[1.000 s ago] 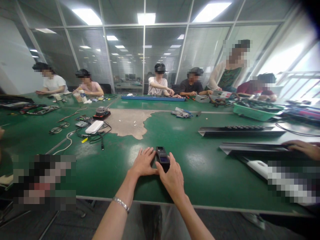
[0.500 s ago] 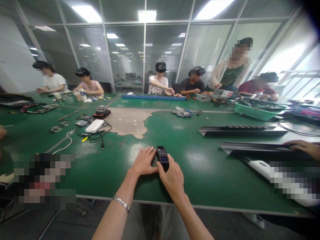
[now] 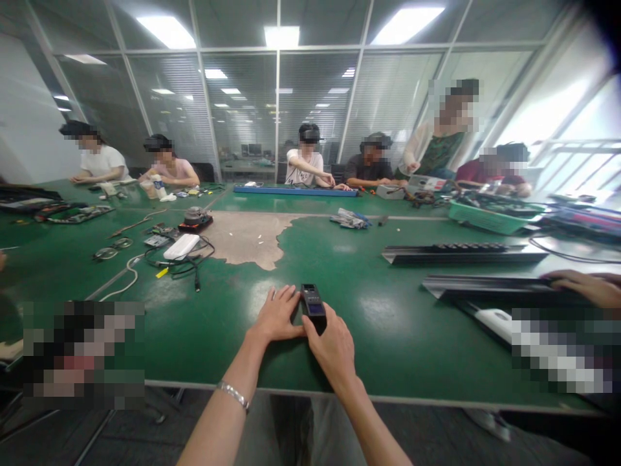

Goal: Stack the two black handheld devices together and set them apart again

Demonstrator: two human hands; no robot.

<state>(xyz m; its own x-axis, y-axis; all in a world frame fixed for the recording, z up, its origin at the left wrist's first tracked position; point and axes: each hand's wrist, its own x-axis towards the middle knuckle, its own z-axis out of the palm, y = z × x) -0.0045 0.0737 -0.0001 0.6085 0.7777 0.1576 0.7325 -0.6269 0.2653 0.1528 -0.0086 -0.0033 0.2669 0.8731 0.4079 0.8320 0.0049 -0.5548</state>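
Note:
A small black handheld device (image 3: 313, 299) with a little dark screen and a row of small markings stands or lies on the green table (image 3: 388, 349), close to the front edge. My right hand (image 3: 334, 338) closes round its near right side, thumb on the left and fingers on the right. On the other side my left hand (image 3: 277, 316) lies flat on the table with its fingers stretched out. Its fingertips and thumb reach the device's left side; whether they press on it I cannot tell. The device's lower part is hidden by my right hand.
Black metal rails (image 3: 466, 254) lie to the right, where another person's hand (image 3: 582, 285) rests on one. A white power bank (image 3: 181, 247) with cables and glasses (image 3: 112, 249) lie left. Gloves (image 3: 350, 219) and a green basket (image 3: 495, 217) are farther back. Several people sit opposite.
The whole view has shifted slightly. Both hands keep the same pose at the black device.

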